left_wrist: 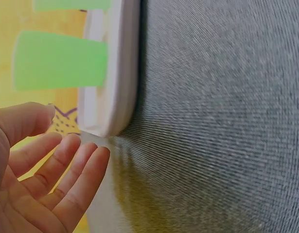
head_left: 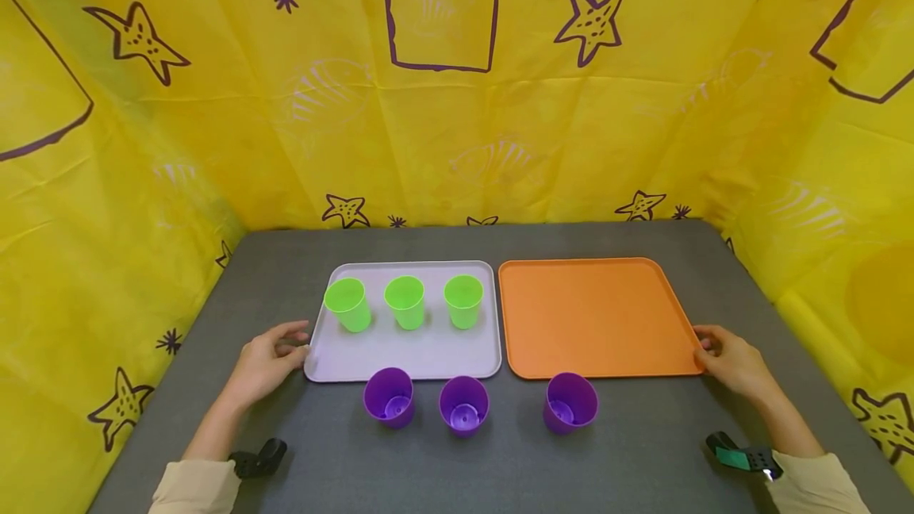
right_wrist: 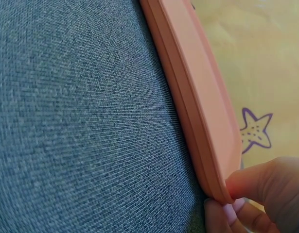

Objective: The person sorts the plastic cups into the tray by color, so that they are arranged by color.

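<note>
Three green cups stand upright on a white tray (head_left: 407,355): a left one (head_left: 350,308), a middle one (head_left: 406,304) and a right one (head_left: 464,304). My left hand (head_left: 264,363) is beside the tray's left edge, its fingers relaxed and apart from the thumb; in the left wrist view the hand (left_wrist: 52,174) holds nothing, near the tray's corner (left_wrist: 115,107). My right hand (head_left: 735,359) is at the near right corner of an orange tray (head_left: 596,320). In the right wrist view that hand (right_wrist: 261,194) pinches the tray's corner (right_wrist: 215,179), thumb on the rim, fingers below.
Three purple cups stand upright near the trays' front edges: one at left (head_left: 389,399), one in the middle (head_left: 464,407), one at right (head_left: 570,403). The orange tray holds nothing. A grey table (head_left: 500,466) lies beneath, with yellow patterned cloth (head_left: 428,141) behind and at both sides.
</note>
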The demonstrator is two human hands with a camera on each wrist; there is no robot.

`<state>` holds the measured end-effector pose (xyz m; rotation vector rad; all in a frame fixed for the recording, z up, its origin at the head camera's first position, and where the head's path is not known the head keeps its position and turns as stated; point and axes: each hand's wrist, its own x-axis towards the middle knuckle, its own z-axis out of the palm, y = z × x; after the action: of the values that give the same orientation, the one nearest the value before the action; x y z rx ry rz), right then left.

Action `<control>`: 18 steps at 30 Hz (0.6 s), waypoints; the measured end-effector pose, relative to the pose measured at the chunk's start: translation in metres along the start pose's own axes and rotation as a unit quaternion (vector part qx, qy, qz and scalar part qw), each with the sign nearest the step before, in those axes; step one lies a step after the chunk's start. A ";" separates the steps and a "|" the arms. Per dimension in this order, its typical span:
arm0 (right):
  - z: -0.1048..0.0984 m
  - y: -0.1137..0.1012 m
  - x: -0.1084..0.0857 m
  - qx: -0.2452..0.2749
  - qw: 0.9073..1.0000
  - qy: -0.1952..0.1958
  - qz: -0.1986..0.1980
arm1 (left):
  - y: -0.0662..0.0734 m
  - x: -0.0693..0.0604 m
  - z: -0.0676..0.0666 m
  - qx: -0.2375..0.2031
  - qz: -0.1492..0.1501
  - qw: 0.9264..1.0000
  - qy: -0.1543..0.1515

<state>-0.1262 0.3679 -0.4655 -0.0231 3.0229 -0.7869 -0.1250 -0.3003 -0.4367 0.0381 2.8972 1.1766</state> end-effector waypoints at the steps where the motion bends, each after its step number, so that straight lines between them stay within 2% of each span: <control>1: 0.000 0.000 0.000 -0.001 1.000 -0.001 0.001 | 0.001 -0.001 -0.001 0.002 0.003 1.000 0.003; 10: 0.000 0.000 0.000 -0.002 1.000 -0.006 0.006 | 0.018 -0.014 -0.005 0.015 0.039 0.999 0.032; 14: -0.001 0.000 0.000 -0.004 1.000 -0.006 0.005 | 0.031 -0.021 0.000 -0.021 0.083 0.996 0.039; 18: 0.000 0.000 0.000 -0.003 1.000 -0.004 0.004 | 0.043 -0.026 0.008 -0.065 0.137 0.988 0.034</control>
<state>-0.1266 0.3683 -0.4653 -0.0149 3.0171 -0.7746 -0.0982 -0.2647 -0.4123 0.4158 2.9365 1.4317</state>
